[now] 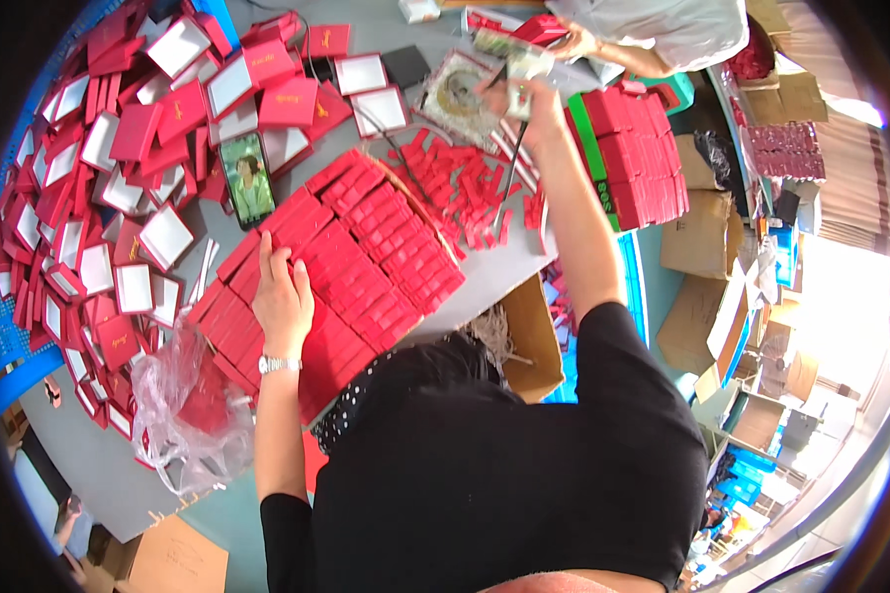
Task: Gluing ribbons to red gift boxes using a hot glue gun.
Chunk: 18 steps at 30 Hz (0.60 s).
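Grey tabletop fills the head view's middle, a heap of red-and-white boxes at left. Left hand lies flat, fingers loosely spread, on a block of packed red pieces in front of the person, just beside a phone. Right hand, well apart from it, reaches to a worn plate beyond loose red strips, fingers bent (whether they grip anything, I cannot tell), near a co-worker's hand.
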Available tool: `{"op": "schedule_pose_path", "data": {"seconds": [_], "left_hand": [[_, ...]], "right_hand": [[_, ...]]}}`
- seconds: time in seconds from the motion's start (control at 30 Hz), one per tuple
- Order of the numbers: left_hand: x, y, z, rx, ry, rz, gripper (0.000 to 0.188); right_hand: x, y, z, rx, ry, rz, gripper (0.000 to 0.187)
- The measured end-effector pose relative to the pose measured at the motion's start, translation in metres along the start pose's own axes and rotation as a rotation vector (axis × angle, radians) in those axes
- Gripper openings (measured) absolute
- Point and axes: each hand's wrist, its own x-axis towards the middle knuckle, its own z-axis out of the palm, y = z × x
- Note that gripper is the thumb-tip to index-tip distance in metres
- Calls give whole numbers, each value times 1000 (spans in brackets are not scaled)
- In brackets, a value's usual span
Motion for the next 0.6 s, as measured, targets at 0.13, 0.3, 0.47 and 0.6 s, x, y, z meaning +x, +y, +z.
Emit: {"op": "schedule_pose_path", "data": {"seconds": [0.13,0.3,0.47,0.6], "left_hand": [[7,2,2,17,23,2,23],[5,5,4,65,48,11,23],[1,4,8,48,43,-3,24],[5,8,3,57,21,-8,24]], "right_hand": [[23,-34,-16,-71,86,-43,47],[30,-29,-31,-50,28,-87,46],[39,-8,-35,60,40,-2,44],[64,-14,-70,7,-285,-43,47]]}}
